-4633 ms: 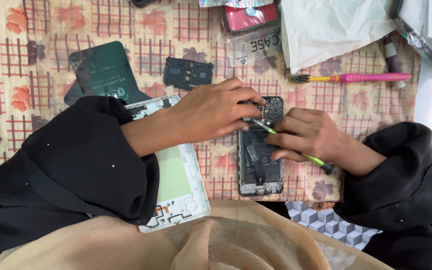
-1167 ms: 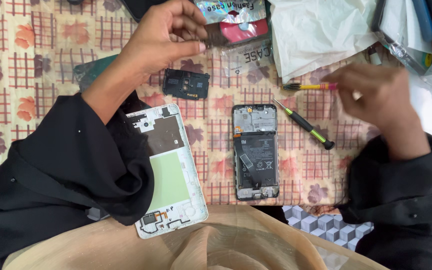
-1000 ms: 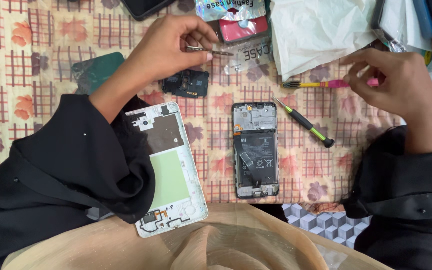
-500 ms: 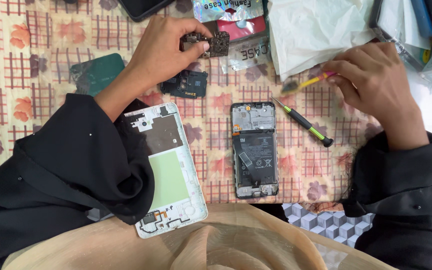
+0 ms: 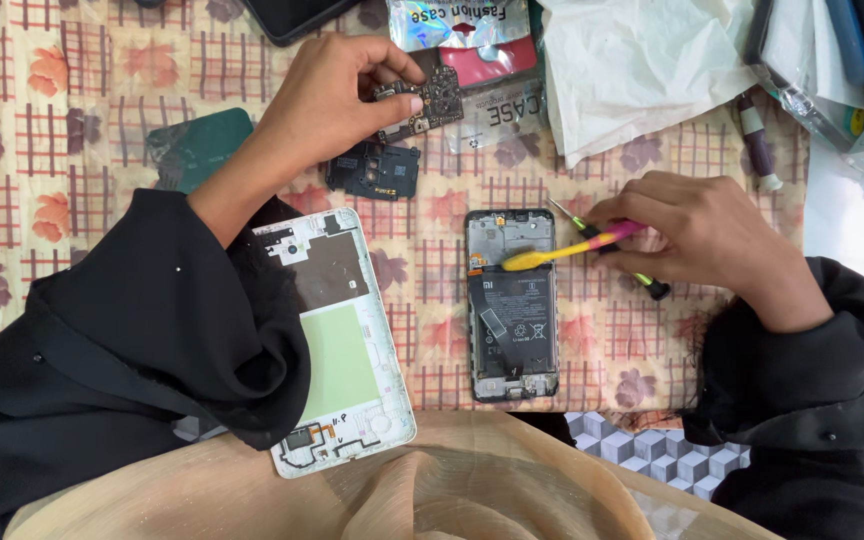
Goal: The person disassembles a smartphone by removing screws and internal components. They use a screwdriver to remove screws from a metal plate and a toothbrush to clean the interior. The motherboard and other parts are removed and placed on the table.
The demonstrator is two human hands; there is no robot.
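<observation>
The left hand [image 5: 327, 100] pinches a small dark circuit board [image 5: 420, 103] between thumb and fingertips, holding it up over the top of the patterned tablecloth [image 5: 72, 60], just beside a clear packaged phone case [image 5: 497, 105]. Half a second ago it held the same board at about the same place; 4.6 seconds ago that hand was down at the opened phone.

The right hand [image 5: 697, 235] grips a pink and yellow brush [image 5: 562, 252], whose yellow end lies over the upper part of the opened phone [image 5: 512, 305]. Half a second ago this hand was further up the cloth, closing on the brush where it lay near the white cloth [image 5: 642, 65]; now it has come down to the phone. A green-handled screwdriver [image 5: 647, 283] lies under the right hand, its tip pointing toward the phone's top right corner, where it also lay a second ago.

The opened phone rests flat in the middle of the tablecloth, its battery showing, unmoved since the earlier pictures. To its left lies the white back cover [image 5: 337, 335], inner side up, partly under the left sleeve [image 5: 152, 330]. A black plastic shield piece [image 5: 374, 170] lies above it, below the left hand.
</observation>
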